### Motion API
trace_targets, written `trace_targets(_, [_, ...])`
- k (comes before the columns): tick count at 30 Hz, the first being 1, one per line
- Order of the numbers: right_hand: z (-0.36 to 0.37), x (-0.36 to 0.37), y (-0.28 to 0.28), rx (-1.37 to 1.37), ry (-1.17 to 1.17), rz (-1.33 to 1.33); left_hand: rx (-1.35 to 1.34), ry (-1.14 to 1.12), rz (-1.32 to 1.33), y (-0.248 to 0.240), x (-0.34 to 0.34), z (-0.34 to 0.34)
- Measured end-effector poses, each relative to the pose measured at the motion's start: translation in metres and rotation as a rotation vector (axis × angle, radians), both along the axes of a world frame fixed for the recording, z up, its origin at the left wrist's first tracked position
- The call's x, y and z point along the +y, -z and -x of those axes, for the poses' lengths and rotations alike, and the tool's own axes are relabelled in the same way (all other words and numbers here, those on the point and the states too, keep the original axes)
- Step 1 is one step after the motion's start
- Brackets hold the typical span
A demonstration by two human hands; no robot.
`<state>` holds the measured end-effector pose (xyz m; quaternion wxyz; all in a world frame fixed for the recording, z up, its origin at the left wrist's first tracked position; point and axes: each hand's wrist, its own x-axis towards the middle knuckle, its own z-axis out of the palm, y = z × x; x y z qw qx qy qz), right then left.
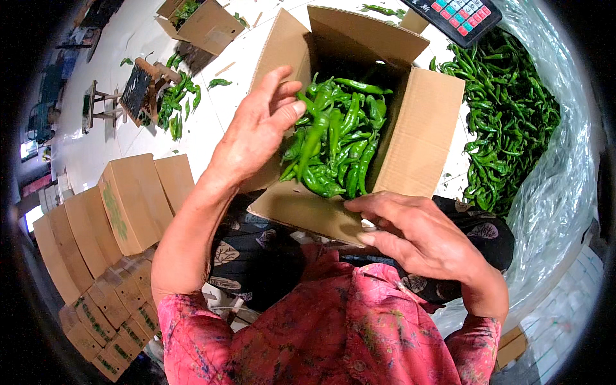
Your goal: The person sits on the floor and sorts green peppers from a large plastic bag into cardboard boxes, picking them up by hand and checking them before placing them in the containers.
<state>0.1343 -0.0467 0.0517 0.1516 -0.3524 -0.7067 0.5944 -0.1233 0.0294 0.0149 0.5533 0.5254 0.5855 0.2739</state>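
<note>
An upright cardboard box (420,131) stands before me with its flaps spread. Long green peppers (350,122) fill the part of it that I can see; one pepper (312,142) among them is blurred. Over the box's left side is my left hand (262,122), its fingers bent but apart, the thumb tip beside the peppers. I see nothing held in it. My right hand (417,232) rests at the right end of the near flap (308,208), fingers stretched over it and thumb spread away. A small white spot shows between its thumb and fingers.
A large heap of green peppers (507,115) lies right, bordered by clear plastic sheeting (558,167). A keypad device (459,16) sits at the top right. Cardboard boxes (135,199) are stacked left. Farther off are a small stool (144,93), loose peppers and another open box (208,29).
</note>
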Motion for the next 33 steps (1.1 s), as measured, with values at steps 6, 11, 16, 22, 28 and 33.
trace_targets(6, [-0.08, -0.005, -0.058, -0.111, 0.561, 0.154, 0.546, 0.657, -0.531, 0.033, -0.005, -0.039])
trace_targets(11, [-0.218, -0.025, 0.063, -0.147, 1.033, 0.194, 0.563, 0.937, -0.243, 0.016, -0.03, -0.063])
trace_targets(16, [-0.364, -0.166, 0.244, -0.239, 1.402, 0.742, 0.563, 0.995, -0.193, 0.017, -0.03, -0.095])
trace_targets(22, [-0.476, -0.318, 0.287, -0.968, 1.77, -0.06, 0.408, 0.715, 0.01, 0.019, -0.03, -0.098])
trace_targets(28, [-0.596, -0.432, 0.172, -1.8, 1.749, 0.077, 0.43, 0.63, 0.061, 0.019, -0.023, -0.088])
trace_targets(33, [-0.531, -0.378, 0.149, -1.983, 1.593, 0.331, 0.438, 0.606, 0.062, 0.034, -0.018, -0.094])
